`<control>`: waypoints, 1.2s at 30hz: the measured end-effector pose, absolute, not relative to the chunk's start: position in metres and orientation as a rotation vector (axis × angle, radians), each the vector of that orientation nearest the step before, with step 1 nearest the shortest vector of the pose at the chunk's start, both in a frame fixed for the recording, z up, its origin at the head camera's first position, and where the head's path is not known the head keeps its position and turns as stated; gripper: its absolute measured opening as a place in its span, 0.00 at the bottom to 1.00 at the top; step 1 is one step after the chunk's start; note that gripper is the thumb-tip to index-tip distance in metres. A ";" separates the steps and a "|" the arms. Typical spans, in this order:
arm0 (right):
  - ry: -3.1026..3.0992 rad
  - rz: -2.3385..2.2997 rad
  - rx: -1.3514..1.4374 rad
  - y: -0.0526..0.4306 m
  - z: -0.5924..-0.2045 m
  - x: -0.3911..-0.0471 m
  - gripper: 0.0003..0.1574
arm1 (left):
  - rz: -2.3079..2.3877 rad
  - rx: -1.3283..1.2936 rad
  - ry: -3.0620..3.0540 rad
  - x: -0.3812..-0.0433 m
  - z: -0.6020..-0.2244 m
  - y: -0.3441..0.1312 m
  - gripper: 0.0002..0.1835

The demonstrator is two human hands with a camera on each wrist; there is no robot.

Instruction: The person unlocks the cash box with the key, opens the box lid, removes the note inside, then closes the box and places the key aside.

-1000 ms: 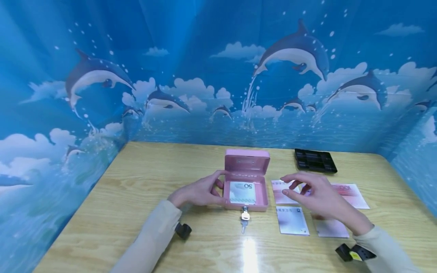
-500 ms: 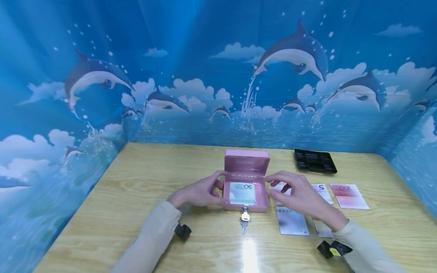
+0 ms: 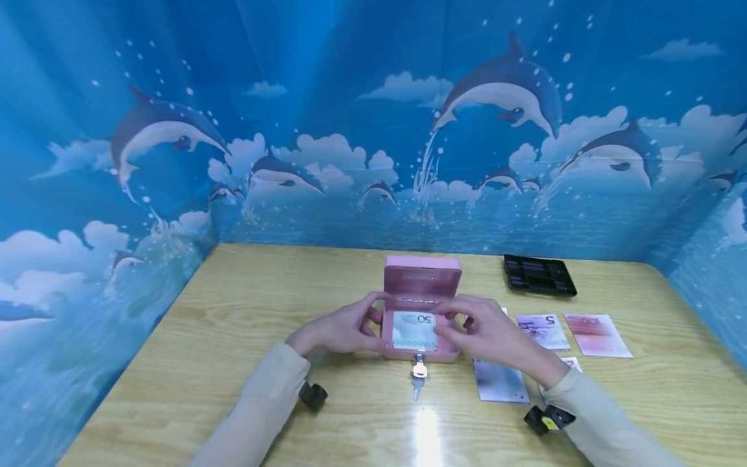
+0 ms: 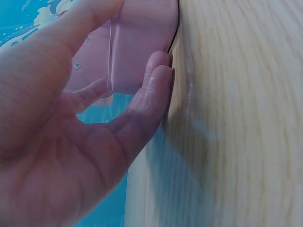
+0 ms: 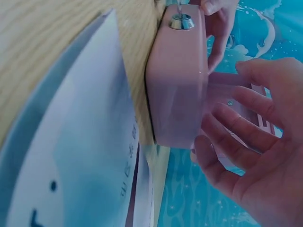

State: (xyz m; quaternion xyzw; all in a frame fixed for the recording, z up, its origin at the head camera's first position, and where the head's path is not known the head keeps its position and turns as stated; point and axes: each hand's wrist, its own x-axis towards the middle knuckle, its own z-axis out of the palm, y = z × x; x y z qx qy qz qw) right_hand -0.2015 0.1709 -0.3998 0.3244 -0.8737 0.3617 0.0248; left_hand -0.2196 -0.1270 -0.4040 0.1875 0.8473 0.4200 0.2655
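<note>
A pink cash box [image 3: 446, 356] stands on the table with its lid [image 3: 421, 280] raised. Inside lies a pale green 50 banknote [image 3: 413, 332]. My left hand [image 3: 341, 325] holds the box's left side, thumb near the front corner and index finger at the back; the left wrist view shows other fingertips low against the box wall [image 4: 142, 42]. My right hand [image 3: 490, 331] reaches over the box's right rim, fingertips bent beside the note's right edge. No object shows between those fingers in the right wrist view. Keys [image 3: 418, 370] hang from the front lock.
Right of the box lie several banknotes: a purple 5 note [image 3: 545, 332], a red 100 note [image 3: 598, 336] and a bluish note [image 3: 500, 381], others partly under my right arm. A black compartment tray [image 3: 538, 275] sits behind them. A dolphin-print curtain [image 3: 350, 214] backs the table.
My right hand has moved left from above the loose banknotes to over the box's right rim, its fingertips reaching the 50 note. My left hand and the box have stayed in place.
</note>
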 end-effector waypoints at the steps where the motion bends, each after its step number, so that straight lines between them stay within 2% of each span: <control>1: -2.705 1.118 1.008 0.170 -0.400 -0.202 0.17 | 1.133 0.509 2.290 -0.220 -0.404 -0.127 0.50; 21: -2.843 0.930 1.067 0.152 -0.411 -0.215 0.19 | 1.133 0.521 2.292 -0.221 -0.404 -0.128 0.49; 29: -2.890 0.803 1.106 0.146 -0.412 -0.217 0.24 | 1.144 0.516 2.281 -0.221 -0.405 -0.127 0.50; 36: -2.833 0.828 1.119 0.142 -0.414 -0.217 0.24 | 1.153 0.508 2.279 -0.221 -0.406 -0.128 0.50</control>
